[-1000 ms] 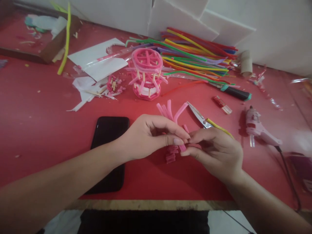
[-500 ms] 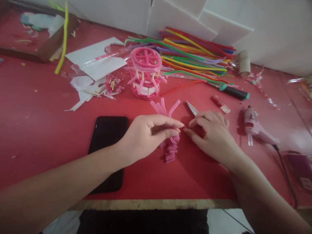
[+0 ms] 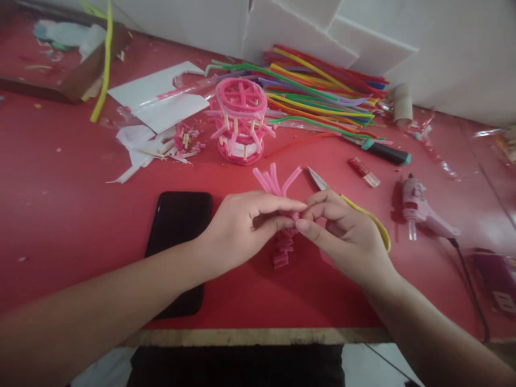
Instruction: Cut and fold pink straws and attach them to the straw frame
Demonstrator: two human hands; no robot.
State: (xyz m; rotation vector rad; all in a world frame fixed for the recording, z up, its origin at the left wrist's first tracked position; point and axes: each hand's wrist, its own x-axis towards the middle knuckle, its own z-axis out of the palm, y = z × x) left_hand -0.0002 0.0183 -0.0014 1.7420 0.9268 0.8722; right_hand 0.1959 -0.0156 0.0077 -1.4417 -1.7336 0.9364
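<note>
Both hands meet over the red table in front of me. Between the thumb and fingers of my left hand [image 3: 242,228] is a small bundle of pink pipe cleaners [image 3: 274,181], whose loose ends fan out above the fingers. My right hand [image 3: 346,236] pinches at the bundle's right side, thumb and fingertips touching it; the fingers partly hide the spot. Just below them lie several short, folded pink pieces [image 3: 283,252]. Scissors [image 3: 377,223] with a yellow handle lie behind my right hand, partly covered by it.
A black phone [image 3: 181,220] lies beside my left wrist. Behind the hands stands a pink cage-like craft piece [image 3: 242,121]. Coloured pipe cleaners [image 3: 322,97], a cutter [image 3: 387,152], a glue gun [image 3: 421,207] with a cord, and white paper scraps [image 3: 137,148] lie around.
My right hand has moved left onto the pink bundle, closing the small gap between the hands. More of the scissors' yellow handle now shows. My left hand has barely moved.
</note>
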